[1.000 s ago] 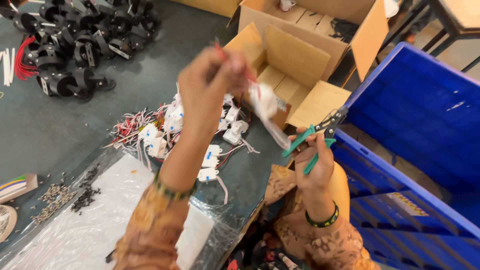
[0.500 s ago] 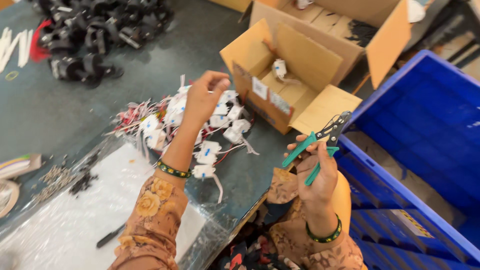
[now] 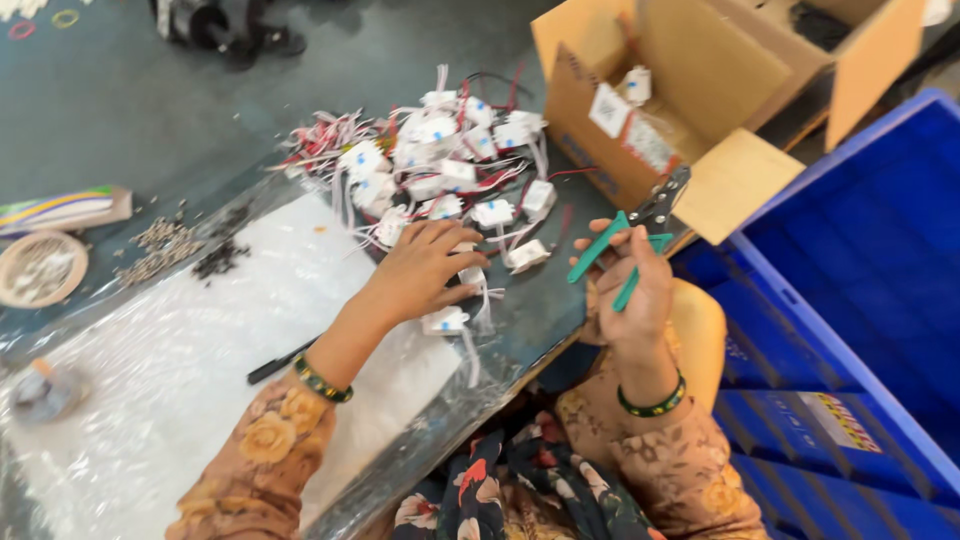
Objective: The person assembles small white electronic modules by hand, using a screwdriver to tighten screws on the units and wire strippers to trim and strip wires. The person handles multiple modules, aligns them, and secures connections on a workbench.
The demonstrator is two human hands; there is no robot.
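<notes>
My left hand [image 3: 425, 268] lies palm down on the near edge of a heap of small white modules with red and white wires [image 3: 440, 160], fingers curled over one white module [image 3: 468, 275]. Another module [image 3: 445, 321] sits just below the hand on the table edge. My right hand [image 3: 632, 285] hovers past the table's right edge and holds green-handled pliers [image 3: 625, 240], jaws pointing up and right toward the open cardboard box [image 3: 690, 90]. A white module lies inside that box.
A blue plastic crate [image 3: 850, 300] stands at the right. Clear bubble wrap [image 3: 170, 350] covers the near table with a black pen [image 3: 280, 362] on it. Small screws [image 3: 165, 245], a round dish [image 3: 40, 268] and black parts [image 3: 225, 25] lie further left and back.
My left hand came down from head height, where it held a wired module, to the pile and now rests on its near edge. My right hand with the pliers stayed about where it was.
</notes>
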